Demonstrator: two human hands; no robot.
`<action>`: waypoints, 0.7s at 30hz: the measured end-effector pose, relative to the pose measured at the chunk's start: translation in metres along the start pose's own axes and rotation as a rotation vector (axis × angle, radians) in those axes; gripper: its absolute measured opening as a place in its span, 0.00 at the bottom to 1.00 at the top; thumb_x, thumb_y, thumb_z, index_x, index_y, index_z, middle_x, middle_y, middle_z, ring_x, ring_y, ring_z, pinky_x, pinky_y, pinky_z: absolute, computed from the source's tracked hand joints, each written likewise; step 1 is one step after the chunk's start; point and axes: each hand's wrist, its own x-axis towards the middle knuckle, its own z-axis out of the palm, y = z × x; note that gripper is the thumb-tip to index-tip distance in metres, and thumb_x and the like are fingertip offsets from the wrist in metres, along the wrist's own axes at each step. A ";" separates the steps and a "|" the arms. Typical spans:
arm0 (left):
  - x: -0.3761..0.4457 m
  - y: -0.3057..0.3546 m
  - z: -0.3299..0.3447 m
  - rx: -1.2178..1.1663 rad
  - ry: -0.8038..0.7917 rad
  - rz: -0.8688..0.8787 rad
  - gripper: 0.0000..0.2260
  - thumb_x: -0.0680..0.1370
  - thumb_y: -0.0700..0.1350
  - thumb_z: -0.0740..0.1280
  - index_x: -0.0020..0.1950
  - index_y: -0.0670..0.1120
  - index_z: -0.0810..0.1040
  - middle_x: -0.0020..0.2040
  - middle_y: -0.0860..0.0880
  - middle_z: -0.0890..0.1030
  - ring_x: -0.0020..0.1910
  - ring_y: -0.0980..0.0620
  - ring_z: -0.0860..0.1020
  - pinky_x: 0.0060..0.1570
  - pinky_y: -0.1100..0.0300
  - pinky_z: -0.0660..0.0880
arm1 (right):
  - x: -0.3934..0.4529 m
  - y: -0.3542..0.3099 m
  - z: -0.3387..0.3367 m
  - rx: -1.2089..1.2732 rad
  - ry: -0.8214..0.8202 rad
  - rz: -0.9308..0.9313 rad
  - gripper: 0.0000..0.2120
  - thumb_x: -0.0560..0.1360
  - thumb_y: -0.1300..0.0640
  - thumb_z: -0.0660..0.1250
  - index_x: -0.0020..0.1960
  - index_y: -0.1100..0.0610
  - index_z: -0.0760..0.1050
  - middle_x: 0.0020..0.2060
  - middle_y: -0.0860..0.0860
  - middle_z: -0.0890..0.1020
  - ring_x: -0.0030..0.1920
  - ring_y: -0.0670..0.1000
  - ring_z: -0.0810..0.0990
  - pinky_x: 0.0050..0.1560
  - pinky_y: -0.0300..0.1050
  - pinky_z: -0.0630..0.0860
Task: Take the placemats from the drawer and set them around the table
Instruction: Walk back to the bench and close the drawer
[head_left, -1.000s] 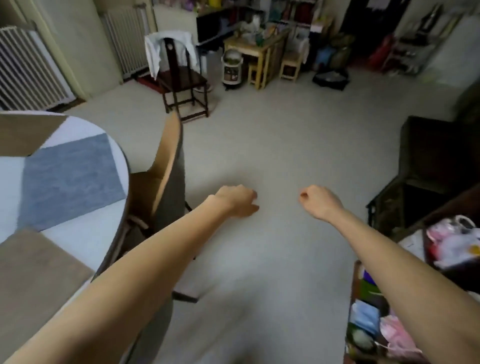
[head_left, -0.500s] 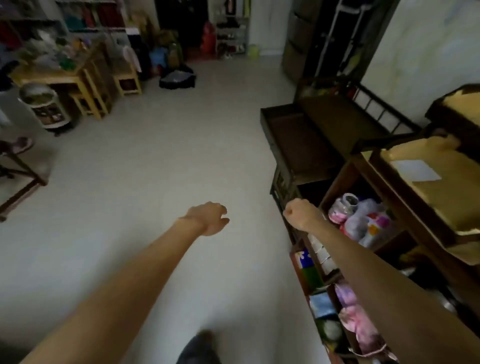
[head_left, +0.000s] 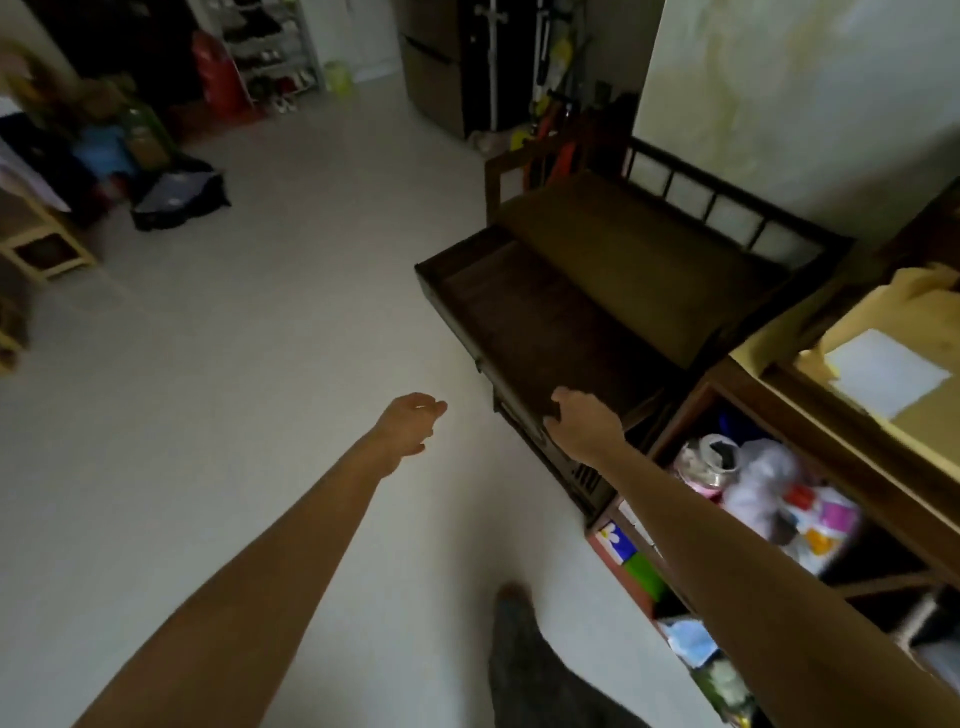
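Drawer (head_left: 540, 322) pulled open; right hand (head_left: 584, 423) on near corner edge.

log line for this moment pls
right hand on front edge of open drawer | left hand free over floor | no placemats visible

Both my forearms are bare from the lower frame edge to the wrists, with no sleeve showing on either. My left hand (head_left: 413, 422) and my right hand (head_left: 584, 422) are ungloved and carry no ring, watch or band that can be made out; the fingers (head_left: 435, 407) are short in outline and slightly blurred. At the bottom edge, my leg (head_left: 540, 670) is covered by dark grey, faintly textured fabric, tapering to my foot (head_left: 511, 595), whose covering is too dim to identify.
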 end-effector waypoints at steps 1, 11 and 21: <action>0.016 0.011 0.000 -0.049 -0.015 -0.045 0.21 0.80 0.49 0.65 0.70 0.42 0.70 0.66 0.44 0.75 0.58 0.48 0.75 0.58 0.55 0.75 | 0.018 -0.004 0.001 0.005 -0.010 0.012 0.18 0.79 0.52 0.61 0.65 0.59 0.68 0.57 0.57 0.78 0.57 0.57 0.78 0.56 0.51 0.76; 0.175 0.084 0.004 -0.359 -0.133 -0.272 0.26 0.80 0.51 0.64 0.76 0.45 0.62 0.73 0.41 0.65 0.68 0.40 0.69 0.61 0.43 0.74 | 0.151 -0.042 0.027 -0.028 -0.250 0.033 0.27 0.78 0.51 0.63 0.72 0.60 0.60 0.65 0.58 0.72 0.64 0.59 0.73 0.61 0.52 0.72; 0.286 0.112 -0.007 -0.361 -0.431 -0.476 0.20 0.81 0.39 0.61 0.72 0.41 0.64 0.66 0.36 0.70 0.64 0.35 0.72 0.55 0.40 0.73 | 0.185 -0.085 0.049 0.046 -0.159 0.359 0.11 0.79 0.60 0.58 0.59 0.54 0.73 0.51 0.55 0.81 0.49 0.58 0.81 0.50 0.50 0.77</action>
